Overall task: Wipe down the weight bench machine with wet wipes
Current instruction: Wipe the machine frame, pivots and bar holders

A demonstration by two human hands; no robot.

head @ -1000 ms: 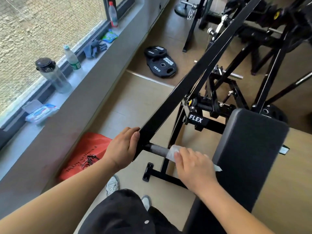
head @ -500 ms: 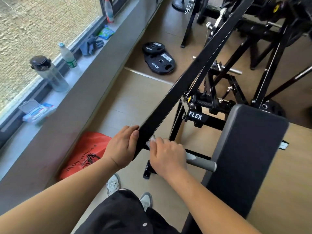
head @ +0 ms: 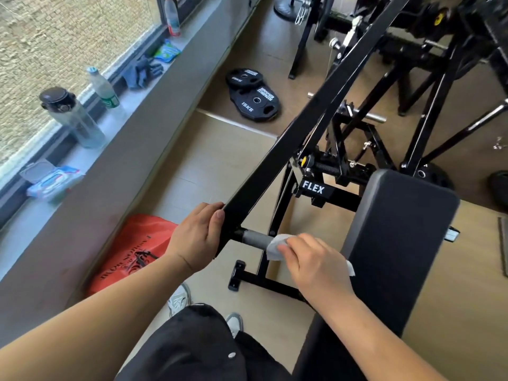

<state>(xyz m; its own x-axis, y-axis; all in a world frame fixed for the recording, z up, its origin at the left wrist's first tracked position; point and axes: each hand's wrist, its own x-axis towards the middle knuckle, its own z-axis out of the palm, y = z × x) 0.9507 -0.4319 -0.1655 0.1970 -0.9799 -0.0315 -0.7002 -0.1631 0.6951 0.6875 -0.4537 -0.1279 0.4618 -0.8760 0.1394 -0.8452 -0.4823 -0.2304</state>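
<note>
While we look down from the head view, our left grip (head: 196,237) curls round the lower end of the slanted black bar (head: 288,141). Our right grip (head: 316,259) clasps a white wet wipe (head: 275,247) round the grey handle (head: 254,239), just beside the bench (head: 398,229). On the window sill (head: 132,105) a wipes pack (head: 52,184) lies with its lid flipped open. Half a second ago the right grip sat against the bar; now it is further out, and bare handle shows between.
</note>
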